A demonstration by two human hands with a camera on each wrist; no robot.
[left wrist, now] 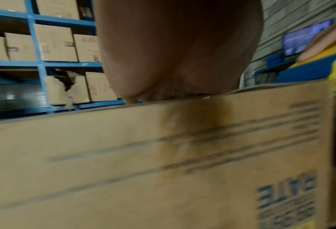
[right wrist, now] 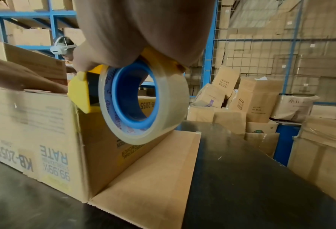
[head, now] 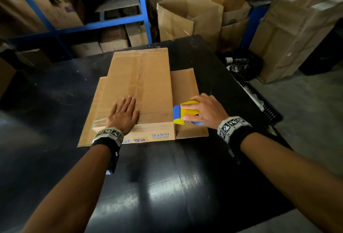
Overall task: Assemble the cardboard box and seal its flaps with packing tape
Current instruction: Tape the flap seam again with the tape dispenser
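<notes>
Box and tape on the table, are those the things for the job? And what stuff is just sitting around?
For the job: cardboard box; tape dispenser gripped by the right hand; left hand pressing flat on the box top.

Just lying about: stacked boxes; blue shelving; black crate.

Warehouse: blue steel racks (head: 143,4) stacked with cartons (right wrist: 259,99), wire mesh partition (right wrist: 261,51).

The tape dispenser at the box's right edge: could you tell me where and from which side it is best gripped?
Grip the tape dispenser by its yellow body arching over the roll, coming from above, as the right hand does. That leaves the blue core open and the yellow blade end free against the cardboard box.
</notes>
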